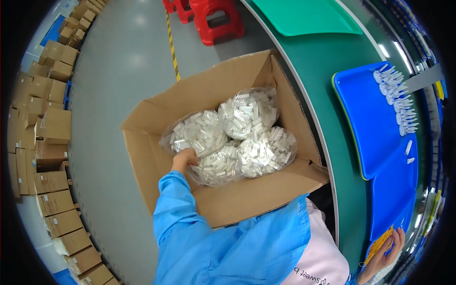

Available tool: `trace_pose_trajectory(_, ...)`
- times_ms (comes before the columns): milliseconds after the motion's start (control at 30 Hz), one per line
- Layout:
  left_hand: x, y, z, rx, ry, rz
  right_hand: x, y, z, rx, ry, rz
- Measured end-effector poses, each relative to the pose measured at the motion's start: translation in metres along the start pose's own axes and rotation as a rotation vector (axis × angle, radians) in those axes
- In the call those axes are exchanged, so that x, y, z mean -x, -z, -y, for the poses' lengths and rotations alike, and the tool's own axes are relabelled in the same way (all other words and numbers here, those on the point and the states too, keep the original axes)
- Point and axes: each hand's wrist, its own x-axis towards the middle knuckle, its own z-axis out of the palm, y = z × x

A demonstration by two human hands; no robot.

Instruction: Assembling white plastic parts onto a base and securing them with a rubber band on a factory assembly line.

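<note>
A large open cardboard box point(219, 202) holds several clear plastic bags packed with small white pieces. My left hand point(185, 158) reaches inside, fingers curled on the edge of the near left bag point(216, 167). A second bag point(199, 130) lies just beyond it, with others at the back point(248, 114) and on the right point(267, 152). Far off to the lower right, my right hand point(387, 251) rests at the end of a blue tray point(392, 204), fingers stretched out. Beside its thumb lies an orange-yellow bundle point(379, 245), partly covered, its kind unclear.
The green worktable point(316, 71) runs along the box's right side. It carries a green tray point(308, 16) and a blue tray point(363, 118) with rows of small clear plastic parts point(398, 99). Red stools point(216, 23) stand ahead; stacked cartons point(54, 183) line the left.
</note>
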Motion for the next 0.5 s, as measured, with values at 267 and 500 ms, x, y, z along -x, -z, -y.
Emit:
trace_pose_trajectory(267, -0.056, -0.127, 0.078, 0.050, 0.280, -0.436, -0.004, -0.003, 0.038, 0.128, -0.018, 0.137)
trace_pose_trajectory(500, -0.072, -0.162, 0.099, -0.421, 0.061, -0.354, -0.011, -0.010, 0.079, 0.187, 0.144, 0.206)
